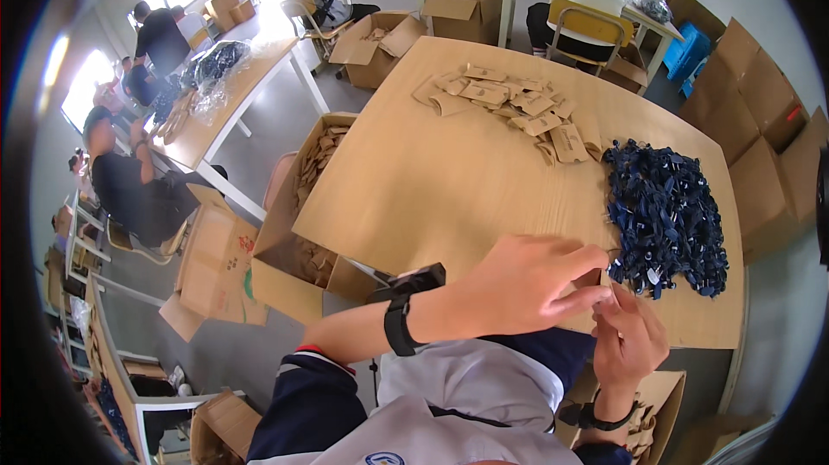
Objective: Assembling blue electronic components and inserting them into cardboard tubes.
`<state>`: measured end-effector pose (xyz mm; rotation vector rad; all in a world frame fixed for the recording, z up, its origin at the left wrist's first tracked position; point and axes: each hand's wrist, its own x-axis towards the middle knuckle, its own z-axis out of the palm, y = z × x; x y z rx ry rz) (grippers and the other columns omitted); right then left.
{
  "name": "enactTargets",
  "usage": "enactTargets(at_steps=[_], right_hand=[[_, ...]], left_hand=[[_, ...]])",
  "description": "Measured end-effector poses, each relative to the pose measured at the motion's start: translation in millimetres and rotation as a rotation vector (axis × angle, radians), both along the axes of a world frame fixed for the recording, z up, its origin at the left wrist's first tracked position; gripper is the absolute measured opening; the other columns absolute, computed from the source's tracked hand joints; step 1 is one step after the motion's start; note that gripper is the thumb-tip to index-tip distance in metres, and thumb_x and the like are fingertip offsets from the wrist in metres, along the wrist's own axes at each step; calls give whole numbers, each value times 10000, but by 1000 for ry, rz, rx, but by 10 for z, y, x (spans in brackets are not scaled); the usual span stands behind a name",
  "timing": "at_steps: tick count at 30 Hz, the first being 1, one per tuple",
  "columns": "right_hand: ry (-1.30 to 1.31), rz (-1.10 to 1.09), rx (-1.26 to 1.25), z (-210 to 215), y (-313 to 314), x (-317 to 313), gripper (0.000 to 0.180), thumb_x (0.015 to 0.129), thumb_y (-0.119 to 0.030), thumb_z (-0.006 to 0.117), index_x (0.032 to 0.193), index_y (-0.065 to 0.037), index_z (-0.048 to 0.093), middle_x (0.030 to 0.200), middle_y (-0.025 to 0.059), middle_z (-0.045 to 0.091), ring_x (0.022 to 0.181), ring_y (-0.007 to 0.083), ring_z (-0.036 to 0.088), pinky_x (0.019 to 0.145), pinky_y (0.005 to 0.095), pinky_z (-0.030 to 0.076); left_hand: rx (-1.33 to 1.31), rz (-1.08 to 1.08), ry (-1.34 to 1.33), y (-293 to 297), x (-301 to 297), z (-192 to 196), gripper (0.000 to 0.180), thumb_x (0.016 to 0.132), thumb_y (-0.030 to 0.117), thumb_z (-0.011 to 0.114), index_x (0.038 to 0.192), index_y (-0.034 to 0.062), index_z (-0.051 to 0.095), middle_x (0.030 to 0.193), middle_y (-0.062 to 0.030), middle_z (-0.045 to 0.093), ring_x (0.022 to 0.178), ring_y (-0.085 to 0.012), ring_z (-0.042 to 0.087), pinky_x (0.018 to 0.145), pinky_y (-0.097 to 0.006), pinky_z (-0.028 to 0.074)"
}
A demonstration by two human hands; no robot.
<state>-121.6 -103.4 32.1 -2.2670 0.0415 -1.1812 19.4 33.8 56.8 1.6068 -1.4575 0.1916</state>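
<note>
My left hand [540, 284] reaches across from the left above the table's near edge, its thumb and forefinger closed in a pinch. My right hand [632, 335] meets it from below, fingers bent and tips pressed together close to the left fingertips. Whatever small thing lies between them is mostly covered by the fingers, and I cannot make it out. Just beyond my hands, at the table's right, spreads a heap of small dark-blue pieces [665, 215] with shiny bits. Farther back lies a loose pile of brown paper packets [527, 107] with dark print.
The wooden table [414, 163] stretches ahead. An open carton [285, 271] of brown packets stands at its left, another carton [665, 404] by my right forearm. Flattened cardboard [751, 94] leans on the right wall. Other people sit at tables farther off.
</note>
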Motion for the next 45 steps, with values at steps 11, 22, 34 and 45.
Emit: enactTargets(at_steps=[11, 22, 34, 45], right_hand=[[-77, 29, -110, 134, -28, 47, 382, 673, -63, 828, 1036, -27, 714, 771, 81, 642, 602, 189, 570, 533, 293, 463], [160, 240, 355, 20, -145, -161, 309, 736, 22, 747, 1038, -19, 695, 833, 95, 694, 674, 176, 654, 560, 252, 484], [377, 688, 442, -269, -243, -431, 343, 595, -175, 840, 783, 19, 627, 647, 127, 584, 587, 292, 567, 550, 345, 454], [642, 1275, 924, -460, -187, -321, 452, 708, -405, 832, 753, 1, 637, 662, 35, 630, 563, 144, 572, 500, 270, 423]], left_hand=[[-179, -167, 667, -75, -270, -161, 178, 953, -6, 529, 1100, -20, 628, 935, -101, 707, 852, -128, 677, 737, -253, 540], [-142, 140, 525, -176, -515, -260, 174, 944, 15, 545, 1033, -91, 652, 965, -169, 684, 829, -163, 656, 686, -289, 582], [300, -610, 274, -115, -458, -166, 165, 884, 68, 622, 1007, -21, 686, 621, -101, 652, 485, -176, 633, 457, -251, 466], [432, -810, 397, -160, -318, -449, 246, 795, 149, 718, 1019, 155, 617, 640, -37, 585, 512, -189, 557, 480, -318, 450]])
